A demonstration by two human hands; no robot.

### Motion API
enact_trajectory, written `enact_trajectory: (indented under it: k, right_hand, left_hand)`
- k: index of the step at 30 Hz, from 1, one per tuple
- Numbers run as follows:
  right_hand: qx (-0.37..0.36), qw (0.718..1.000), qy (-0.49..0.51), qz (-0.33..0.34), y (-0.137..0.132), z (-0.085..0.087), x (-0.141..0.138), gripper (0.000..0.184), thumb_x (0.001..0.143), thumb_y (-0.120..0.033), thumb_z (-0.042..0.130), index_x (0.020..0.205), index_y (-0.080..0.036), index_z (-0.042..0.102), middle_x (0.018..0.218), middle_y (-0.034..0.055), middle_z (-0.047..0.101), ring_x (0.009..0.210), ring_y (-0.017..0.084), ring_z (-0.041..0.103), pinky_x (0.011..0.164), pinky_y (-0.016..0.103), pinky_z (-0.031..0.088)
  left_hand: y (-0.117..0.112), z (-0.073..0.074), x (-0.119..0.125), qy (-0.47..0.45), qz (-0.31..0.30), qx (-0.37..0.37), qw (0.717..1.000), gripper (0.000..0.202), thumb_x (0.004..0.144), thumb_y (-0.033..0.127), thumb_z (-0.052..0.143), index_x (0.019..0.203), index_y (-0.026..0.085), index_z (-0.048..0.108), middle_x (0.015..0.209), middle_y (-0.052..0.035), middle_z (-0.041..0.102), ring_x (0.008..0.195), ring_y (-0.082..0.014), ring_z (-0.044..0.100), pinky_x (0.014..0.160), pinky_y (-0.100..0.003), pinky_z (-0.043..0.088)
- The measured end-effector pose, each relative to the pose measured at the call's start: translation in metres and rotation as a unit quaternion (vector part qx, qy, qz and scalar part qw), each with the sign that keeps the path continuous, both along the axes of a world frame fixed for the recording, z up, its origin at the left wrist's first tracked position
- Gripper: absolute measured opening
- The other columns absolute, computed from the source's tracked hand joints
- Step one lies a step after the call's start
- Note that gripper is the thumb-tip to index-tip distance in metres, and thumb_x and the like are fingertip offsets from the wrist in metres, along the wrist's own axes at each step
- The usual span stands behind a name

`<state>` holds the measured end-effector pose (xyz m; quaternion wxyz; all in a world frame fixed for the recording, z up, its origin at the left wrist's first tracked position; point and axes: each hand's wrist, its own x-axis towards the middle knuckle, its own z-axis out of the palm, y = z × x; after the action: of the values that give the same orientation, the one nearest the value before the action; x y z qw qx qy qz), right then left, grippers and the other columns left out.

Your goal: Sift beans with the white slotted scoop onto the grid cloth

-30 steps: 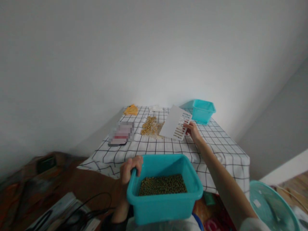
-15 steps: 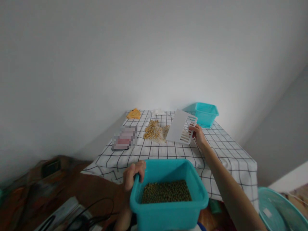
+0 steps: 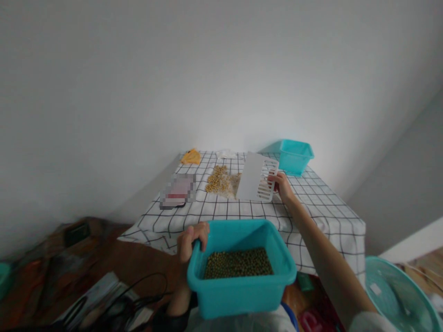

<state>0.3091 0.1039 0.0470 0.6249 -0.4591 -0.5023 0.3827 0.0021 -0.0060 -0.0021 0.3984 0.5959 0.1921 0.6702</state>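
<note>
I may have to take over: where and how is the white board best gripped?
Probably take the board by its slotted end, coming from the right, where the right hand holds it. The slots should give the fingers an edge to wrap, and the solid end towards the yellow grains is left free.

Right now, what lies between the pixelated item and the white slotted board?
The head view shows a pile of yellow beans, with paler bits nearer the white slotted board.
</note>
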Motion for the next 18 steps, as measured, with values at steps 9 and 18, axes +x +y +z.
enact_trajectory:
  k: [9, 18]
  right_hand:
    - [0.005, 0.999, 0.005, 0.038, -0.0051, 0.0043, -0.0068, 0.016, 0.058, -0.031, 0.062, 0.062, -0.021, 0.05, 0.052, -0.0054, 0.044, 0.042, 0.008, 0.034, 0.04, 0.022, 0.019]
    - [0.001, 0.998, 0.008, 0.055, -0.0036, 0.0009, -0.0084, 0.02, 0.06, -0.033, 0.068, 0.065, -0.021, 0.054, 0.056, -0.0041, 0.048, 0.046, 0.01, 0.039, 0.041, 0.022, 0.023]
  left_hand:
    - [-0.0009, 0.0028, 0.0005, 0.005, 0.011, 0.002, 1.0, 0.068, 0.105, 0.046, 0.033, 0.043, 0.023, 0.049, 0.04, -0.0011, 0.046, 0.046, -0.0196, 0.042, 0.058, -0.038, 0.039]
    - [0.0001, -0.0009, -0.0004, 0.009, 0.013, 0.003, 1.0, 0.068, 0.106, 0.043, 0.031, 0.043, 0.022, 0.046, 0.041, -0.0012, 0.045, 0.047, -0.0191, 0.043, 0.059, -0.037, 0.039]
